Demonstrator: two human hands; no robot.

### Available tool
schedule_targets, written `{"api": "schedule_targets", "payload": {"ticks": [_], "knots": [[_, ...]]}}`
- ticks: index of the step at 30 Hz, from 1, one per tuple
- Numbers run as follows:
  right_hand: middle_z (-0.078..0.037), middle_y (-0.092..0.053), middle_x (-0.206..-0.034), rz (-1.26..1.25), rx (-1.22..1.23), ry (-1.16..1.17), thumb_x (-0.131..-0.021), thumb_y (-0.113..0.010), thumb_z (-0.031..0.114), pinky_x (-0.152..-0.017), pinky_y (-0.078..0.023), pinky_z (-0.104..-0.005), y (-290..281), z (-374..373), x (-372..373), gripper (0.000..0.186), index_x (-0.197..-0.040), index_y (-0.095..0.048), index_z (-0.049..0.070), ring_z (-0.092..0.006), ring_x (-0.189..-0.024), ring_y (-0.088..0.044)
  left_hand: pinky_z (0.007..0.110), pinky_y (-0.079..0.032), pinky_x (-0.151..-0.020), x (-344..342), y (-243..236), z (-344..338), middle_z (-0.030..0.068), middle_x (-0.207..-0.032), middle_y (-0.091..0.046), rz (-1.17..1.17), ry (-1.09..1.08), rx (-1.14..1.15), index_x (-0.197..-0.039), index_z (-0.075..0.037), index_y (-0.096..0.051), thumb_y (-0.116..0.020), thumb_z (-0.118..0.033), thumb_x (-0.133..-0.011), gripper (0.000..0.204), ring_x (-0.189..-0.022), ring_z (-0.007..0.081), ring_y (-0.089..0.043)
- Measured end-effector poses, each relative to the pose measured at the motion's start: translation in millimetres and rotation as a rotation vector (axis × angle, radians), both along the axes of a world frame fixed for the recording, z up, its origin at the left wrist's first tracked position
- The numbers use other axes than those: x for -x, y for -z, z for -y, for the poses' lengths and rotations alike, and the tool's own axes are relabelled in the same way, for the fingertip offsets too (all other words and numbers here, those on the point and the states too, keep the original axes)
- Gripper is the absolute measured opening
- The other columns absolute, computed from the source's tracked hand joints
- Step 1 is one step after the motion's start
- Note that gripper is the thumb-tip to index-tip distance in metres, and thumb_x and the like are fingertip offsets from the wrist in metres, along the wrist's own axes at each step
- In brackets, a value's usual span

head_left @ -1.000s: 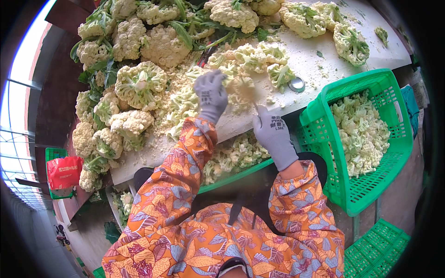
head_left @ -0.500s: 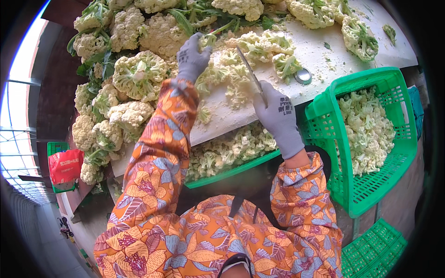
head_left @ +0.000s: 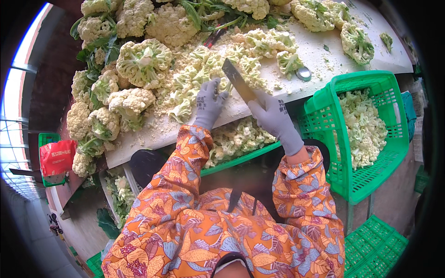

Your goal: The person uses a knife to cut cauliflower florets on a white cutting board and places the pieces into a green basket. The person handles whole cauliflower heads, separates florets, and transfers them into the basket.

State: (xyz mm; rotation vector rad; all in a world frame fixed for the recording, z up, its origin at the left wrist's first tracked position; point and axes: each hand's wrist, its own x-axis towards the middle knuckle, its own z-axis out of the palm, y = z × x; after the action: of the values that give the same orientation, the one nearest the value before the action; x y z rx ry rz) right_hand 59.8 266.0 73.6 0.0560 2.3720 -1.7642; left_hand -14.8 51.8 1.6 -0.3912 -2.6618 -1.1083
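Note:
My right hand (head_left: 273, 115), in a grey glove, grips a knife (head_left: 239, 81) by its handle. Its broad blade slants up and to the left over the white tabletop, flat side showing. My left hand (head_left: 210, 104), gloved alike, is at the near edge of cut cauliflower florets (head_left: 199, 69); its thumb stands apart from the fingers and I see nothing held. Left of it lies a heap of whole cauliflower heads (head_left: 143, 64) with green leaves. Beneath the table edge, in front of me, a green crate (head_left: 241, 163) holds more florets, partly hidden by the tabletop.
To the right, a tilted green basket (head_left: 340, 139) contains florets. A round metal disc (head_left: 303, 73) lies on the white tabletop (head_left: 320, 69). A red-and-black object (head_left: 214, 38) rests among scraps. Further away are a red bag (head_left: 56, 157) at left and a green crate (head_left: 375, 248) at lower right.
My left hand has come back toward me from the far heap, and the green-stemmed piece is out of it. The knife has turned, showing its flat side. The view has shifted slightly.

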Motion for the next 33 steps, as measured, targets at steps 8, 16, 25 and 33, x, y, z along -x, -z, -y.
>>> {"api": "schedule_targets", "payload": {"ticks": [8,16,25,33], "knots": [[-0.023,-0.069,-0.090,-0.102,-0.259,-0.029,-0.091,-0.053,0.028,-0.078,-0.051,-0.0504,34,31,29,0.032,-0.111,-0.063,0.005,-0.0428,-0.088,-0.066,0.037,-0.052,-0.079,2,8,4,0.0173,-0.107,-0.064,-0.067,0.029,0.028,-0.119,-0.001,-0.060,-0.075,-0.020,-0.087,0.040,-0.090,0.0286,-0.064],[-0.023,-0.069,-0.087,-0.216,-0.304,0.099,-0.091,-0.053,0.027,-0.079,-0.051,-0.0538,26,15,26,0.026,-0.104,-0.063,0.007,-0.0446,-0.086,-0.066,0.046,-0.042,-0.095,2,-2,6,0.0159,-0.120,-0.061,-0.307,0.039,0.344,-0.117,-0.007,-0.060,-0.071,-0.019,-0.081,0.039,-0.110,0.0345,-0.058],[-0.024,-0.068,-0.085,-0.189,-0.552,0.222,-0.096,-0.051,0.029,-0.074,-0.053,-0.0536,34,0,6,0.025,-0.106,-0.057,0.006,-0.0429,-0.082,-0.068,0.049,-0.025,-0.115,24,-10,-46,0.0121,-0.145,-0.050,-0.293,0.199,0.556,-0.124,-0.022,-0.063,-0.061,-0.026,-0.085,0.040,-0.134,0.0321,-0.042],[-0.022,-0.068,-0.084,-0.108,-0.632,0.225,-0.097,-0.051,0.027,-0.074,-0.056,-0.0505,3,-26,21,0.023,-0.102,-0.056,0.004,-0.0399,-0.083,-0.069,0.038,-0.047,-0.099,154,-58,-50,0.0191,-0.113,-0.063,-0.117,0.155,0.094,-0.129,-0.009,-0.060,-0.059,-0.016,-0.091,0.040,-0.107,0.0298,-0.060]]}}
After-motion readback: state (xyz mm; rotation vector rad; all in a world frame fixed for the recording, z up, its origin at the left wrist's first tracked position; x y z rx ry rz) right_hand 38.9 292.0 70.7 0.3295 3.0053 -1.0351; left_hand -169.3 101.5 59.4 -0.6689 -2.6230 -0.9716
